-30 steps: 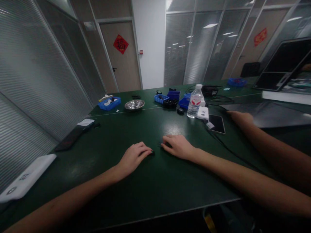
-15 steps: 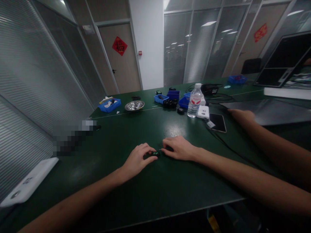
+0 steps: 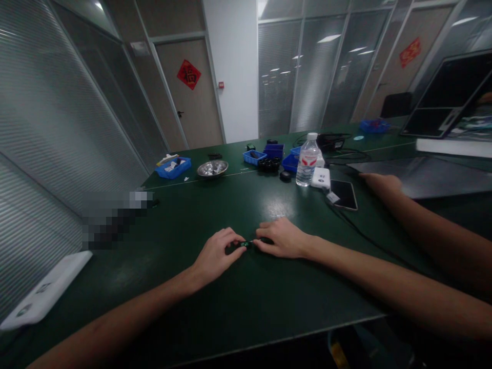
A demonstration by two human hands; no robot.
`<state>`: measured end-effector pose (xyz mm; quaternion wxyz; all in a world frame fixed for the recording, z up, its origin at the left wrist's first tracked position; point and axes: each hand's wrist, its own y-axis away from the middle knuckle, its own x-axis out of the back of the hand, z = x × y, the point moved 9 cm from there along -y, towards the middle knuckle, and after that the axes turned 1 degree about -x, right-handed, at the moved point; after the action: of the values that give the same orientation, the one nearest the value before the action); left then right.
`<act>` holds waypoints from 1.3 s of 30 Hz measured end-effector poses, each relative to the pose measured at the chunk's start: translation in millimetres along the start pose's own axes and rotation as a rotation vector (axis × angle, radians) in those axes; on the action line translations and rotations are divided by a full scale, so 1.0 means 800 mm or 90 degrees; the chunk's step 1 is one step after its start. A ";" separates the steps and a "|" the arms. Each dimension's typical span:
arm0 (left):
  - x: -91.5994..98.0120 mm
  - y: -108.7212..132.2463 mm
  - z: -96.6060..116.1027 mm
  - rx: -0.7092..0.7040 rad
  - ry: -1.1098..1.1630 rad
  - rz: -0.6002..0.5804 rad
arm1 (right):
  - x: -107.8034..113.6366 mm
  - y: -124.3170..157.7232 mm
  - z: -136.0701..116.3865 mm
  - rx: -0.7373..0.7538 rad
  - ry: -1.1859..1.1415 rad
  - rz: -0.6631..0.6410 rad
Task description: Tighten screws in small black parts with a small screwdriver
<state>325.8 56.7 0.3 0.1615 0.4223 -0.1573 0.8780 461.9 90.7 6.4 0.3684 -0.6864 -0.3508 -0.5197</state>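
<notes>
My left hand is closed in a pinch on a small dark piece with a green, circuit-board-like face, held low over the dark green table. Facing it from the right, my right hand has thumb and fingers pinched together. A thin, light tip shows between the fingertips of both hands and meets the dark piece. What the right fingers hold is mostly hidden, and its kind cannot be made out.
Another person's hand lies at the right by a laptop-like grey sheet. A water bottle, a phone and a white box stand nearby. Farther back are a metal bowl and a blue tray.
My right hand has edged slightly left and down, closing the gap to the small piece in my left hand. The left hand has hardly moved.
</notes>
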 end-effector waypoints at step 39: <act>-0.001 0.003 0.012 -0.060 0.069 -0.021 | -0.002 0.002 -0.009 0.011 -0.023 0.019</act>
<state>331.8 50.8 5.2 0.2041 0.3685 -0.1824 0.8884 459.6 84.0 5.9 0.3757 -0.6977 -0.3513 -0.4987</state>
